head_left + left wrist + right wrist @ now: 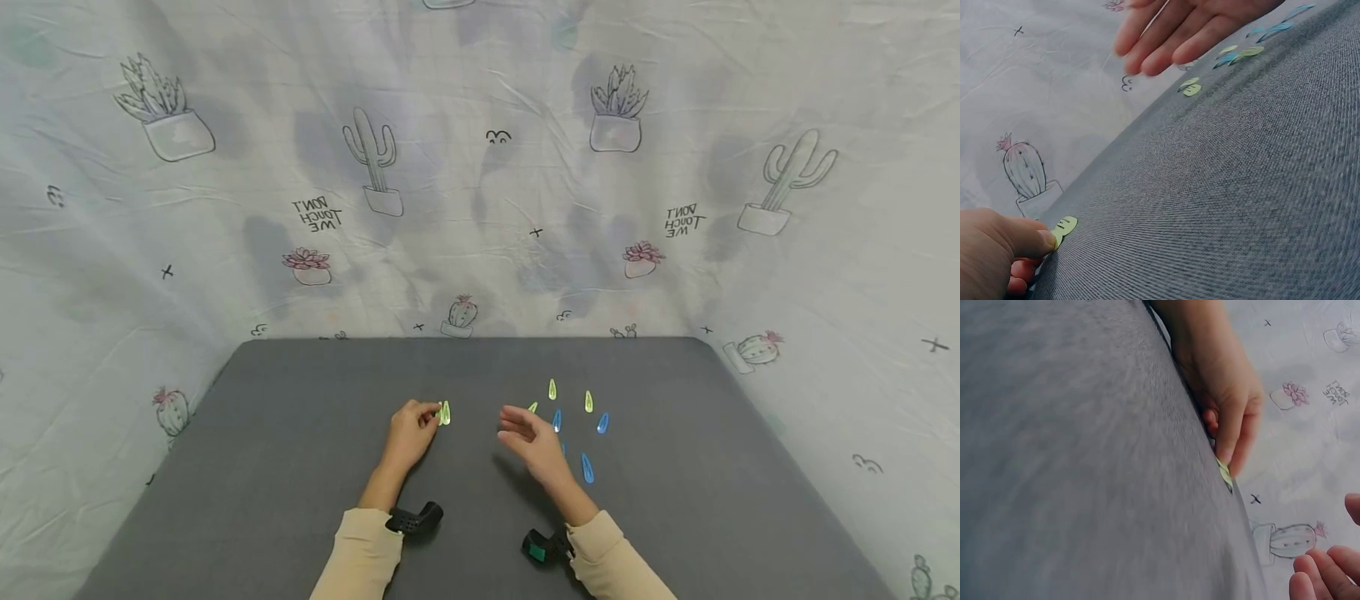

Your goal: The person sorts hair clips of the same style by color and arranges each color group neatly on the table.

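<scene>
Two yellow-green snap hair clips lie side by side left of the middle of the grey table; the outer hair clip [446,412] shows fully in the head view. My left hand [410,433] pinches the inner one between thumb and fingers, down at the table top. In the left wrist view the thumb covers part of that pair of clips [1067,225]. My right hand [534,446] hovers above the table with its fingers extended and nothing in it. It partly hides a yellow-green clip [533,407] and a blue clip [564,449].
Right of the right hand lie more yellow-green clips [588,402] and several blue clips [587,468], spread apart. A patterned cloth [480,183] hangs behind the grey table [300,467] and along its sides. Each wrist wears a black camera band [416,518].
</scene>
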{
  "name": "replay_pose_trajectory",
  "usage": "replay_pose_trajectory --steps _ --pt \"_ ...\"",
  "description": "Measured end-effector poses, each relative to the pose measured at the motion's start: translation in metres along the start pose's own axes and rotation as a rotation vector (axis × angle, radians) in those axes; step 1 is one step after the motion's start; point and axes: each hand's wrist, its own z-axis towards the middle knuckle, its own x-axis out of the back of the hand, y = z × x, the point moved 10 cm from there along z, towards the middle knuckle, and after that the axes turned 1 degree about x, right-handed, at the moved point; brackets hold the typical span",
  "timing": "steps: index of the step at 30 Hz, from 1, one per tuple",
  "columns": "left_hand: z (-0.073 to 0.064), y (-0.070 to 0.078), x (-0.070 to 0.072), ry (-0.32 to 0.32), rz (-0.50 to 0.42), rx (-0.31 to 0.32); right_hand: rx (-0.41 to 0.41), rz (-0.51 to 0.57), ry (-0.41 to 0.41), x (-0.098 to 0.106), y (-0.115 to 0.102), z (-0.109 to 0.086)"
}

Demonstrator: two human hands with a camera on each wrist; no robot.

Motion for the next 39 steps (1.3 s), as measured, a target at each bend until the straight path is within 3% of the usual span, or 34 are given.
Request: replay_pose_trajectory --steps 4,10,21,30,39 --pt "-0.001 0.001 0.001 0.001 0.006 -0.001 0.007 -0.029 -0.006 0.01 -0.004 -0.008" --pt "-0.001 0.002 0.003 0.013 0.0 -0.003 0.073 -0.052 -0.016 0.023 0.012 -0.016" --pt "-0.002 0.001 0.002 0.007 -0.005 0.011 0.058 -0.112 0.035 0.047 0.029 -0.029" --pt "-0.002 0.002 0.004 0.0 -0.003 0.025 -0.055 -0.225 0.143 0.057 0.032 -0.03" --pt "-0.002 0.004 0.003 -0.001 0.006 0.019 -0.116 -0.393 0.185 0.058 0.034 -0.027"
